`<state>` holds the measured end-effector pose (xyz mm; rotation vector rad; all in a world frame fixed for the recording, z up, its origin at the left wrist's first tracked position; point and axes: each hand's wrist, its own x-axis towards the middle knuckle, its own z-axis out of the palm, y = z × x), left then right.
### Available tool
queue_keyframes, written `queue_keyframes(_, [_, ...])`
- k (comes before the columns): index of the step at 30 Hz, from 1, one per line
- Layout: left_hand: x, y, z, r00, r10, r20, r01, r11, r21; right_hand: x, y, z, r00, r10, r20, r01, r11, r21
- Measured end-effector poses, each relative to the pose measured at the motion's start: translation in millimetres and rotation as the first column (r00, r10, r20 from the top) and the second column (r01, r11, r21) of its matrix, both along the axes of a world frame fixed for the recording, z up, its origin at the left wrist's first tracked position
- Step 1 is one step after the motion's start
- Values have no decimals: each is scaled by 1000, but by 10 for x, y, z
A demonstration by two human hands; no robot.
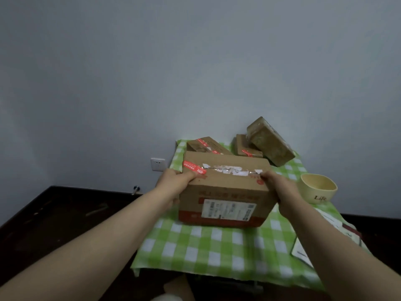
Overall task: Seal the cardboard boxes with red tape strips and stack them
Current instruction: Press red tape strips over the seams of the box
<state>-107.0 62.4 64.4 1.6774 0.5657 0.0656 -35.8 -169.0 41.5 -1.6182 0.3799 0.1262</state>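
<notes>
Two bare forearms are reaching out from the bottom corners of the view toward a large cardboard box (225, 192). This box is sitting upright on a green checked tablecloth (206, 246), roughly mid-table. Its long axis is running left to right, with the right end turned slightly nearer the person. The long side face carrying a white shipping label (227, 210) is facing the camera.

A centre seam is running along the top of the box, following the long axis and patched with torn white scraps. A red tape strip (194, 168) is lying across the left end of that seam.

The left hand (173, 183) is gripping the box's upper left edge. Its thumb is lying on top just beside the red strip, and its fingers are curling down the left end face. The right hand (280, 187) is holding the upper right corner, with its fingertips curling onto the top at the seam's right end.

Behind the box, two smaller cartons (206, 146) with red tape are lying flat. A wrapped brown box (271, 142) is leaning tilted against the right one. A cream bowl (319, 187) is standing near the right hand, and printed papers (303, 250) are lying at the table's right edge. A wall socket (158, 164) is showing to the left.
</notes>
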Motion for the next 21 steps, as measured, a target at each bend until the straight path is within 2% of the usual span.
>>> queue_keyframes(3, [-252,-149,-71,997,-22,-79,16,997,-74,-66,-66,12,996,25,84,-8,980,-198])
queue_keyframes(5, [-359,-205,-133,993,-33,-115,15,988,-153,-143,-100,-2,989,107,106,-48,889,-456])
queue_keyframes(6, [-377,-215,-156,994,-30,-106,16,991,-132,-176,-117,-6,983,136,123,-40,814,-580])
queue_keyframes(7, [-365,-211,-185,997,-16,-81,13,999,-39,-207,-121,6,972,165,168,-7,733,-680])
queue_keyframes(8, [-349,-206,-196,999,-1,-54,7,993,117,-255,-107,53,950,208,233,37,665,-746])
queue_keyframes(9, [-328,-203,-192,1000,-4,-12,7,959,282,-288,-78,101,912,264,314,80,636,-768])
queue_keyframes(11, [-314,-228,-138,992,-85,89,27,854,519,-372,52,216,831,403,384,22,665,-747])
queue_keyframes(13, [-259,-273,-112,967,-226,120,96,757,646,-469,204,266,781,531,329,-116,640,-759])
queue_keyframes(15, [-205,-261,-117,947,-309,86,160,688,708,-525,370,268,741,629,234,-248,580,-776])
queue_keyframes(17, [-157,-242,-128,937,-348,41,205,640,740,-542,458,265,729,664,165,-296,524,-799])
queue_keyframes(21, [-77,-170,-130,933,-359,13,238,645,727,-526,483,244,734,667,132,-298,490,-819])
